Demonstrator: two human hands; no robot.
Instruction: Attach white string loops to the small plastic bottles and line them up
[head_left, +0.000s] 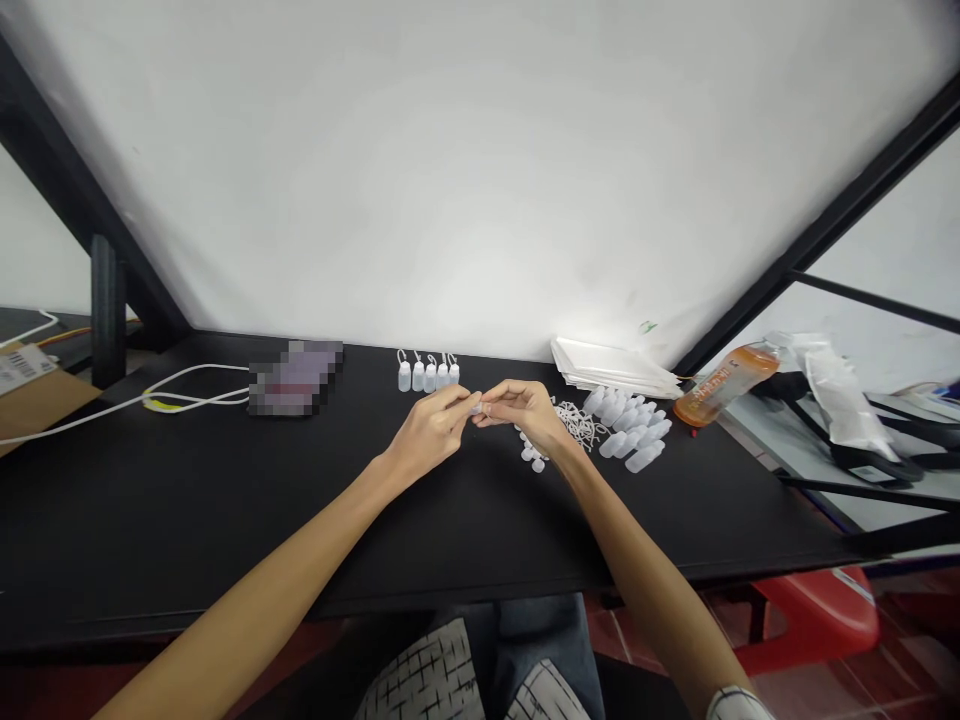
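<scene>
Your left hand [429, 432] and right hand [525, 415] meet at the centre of the view, fingertips [469, 402] pinched close together. Your left forearm [255, 570] and right forearm [645, 570] angle inward from the bottom corners — both bare, wrists gently bent.

Black table [225, 520]: upright plastic bottles [427, 375] in row, loose bottles [626, 425] heaped, paper stack [615, 368], orange drink bottle [724, 385].

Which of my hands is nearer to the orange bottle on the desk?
Right. The right hand is left of the orange bottle, with the white plastic bottles between them. The left hand is farther left, on the right hand's far side.
</scene>
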